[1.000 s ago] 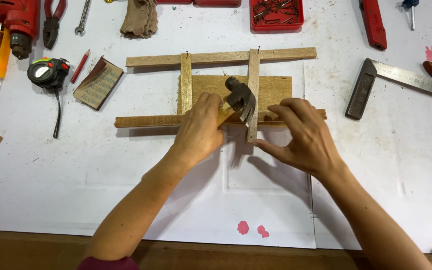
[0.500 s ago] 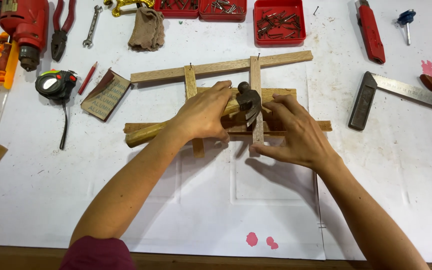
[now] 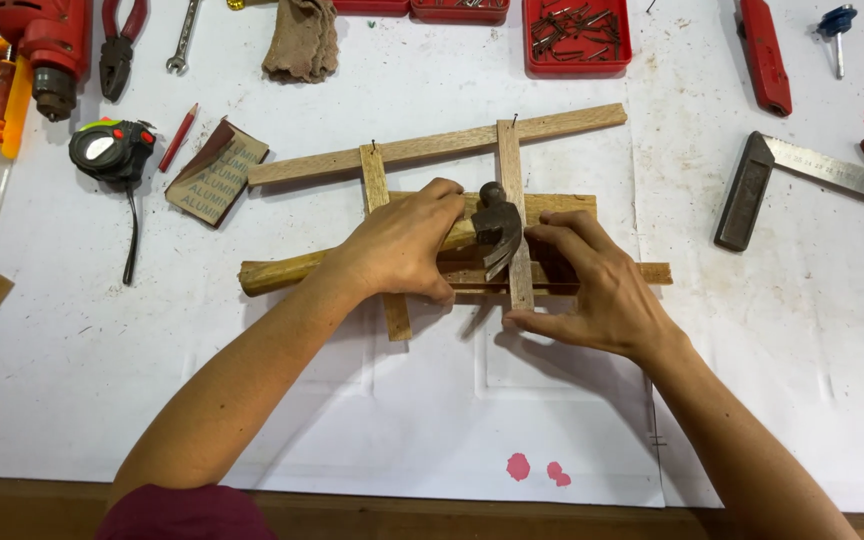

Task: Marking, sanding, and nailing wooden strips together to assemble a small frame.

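Note:
A frame of thin wooden strips [image 3: 432,148] lies on white paper over a square wooden board [image 3: 552,205]. Two cross strips run down from the long top strip. My left hand [image 3: 407,245] is shut on a claw hammer with a wooden handle [image 3: 282,272], gripping it near the dark steel head [image 3: 499,225]. The head rests by the right cross strip [image 3: 512,170]. My right hand [image 3: 597,285] presses on that strip and the lower strip [image 3: 652,272], fingers spread around the joint. Small nails stick up at the top joints.
A red drill [image 3: 47,45], pliers [image 3: 117,45], a spanner, a tape measure [image 3: 107,150], a red pencil, sandpaper [image 3: 214,172] and a rag lie at the back left. A red nail tray [image 3: 577,40] is at the back, a try square [image 3: 752,190] on the right.
My left hand has slid up the hammer handle to just behind the head, and the handle now lies flat pointing left. The right hand stays on the right cross strip.

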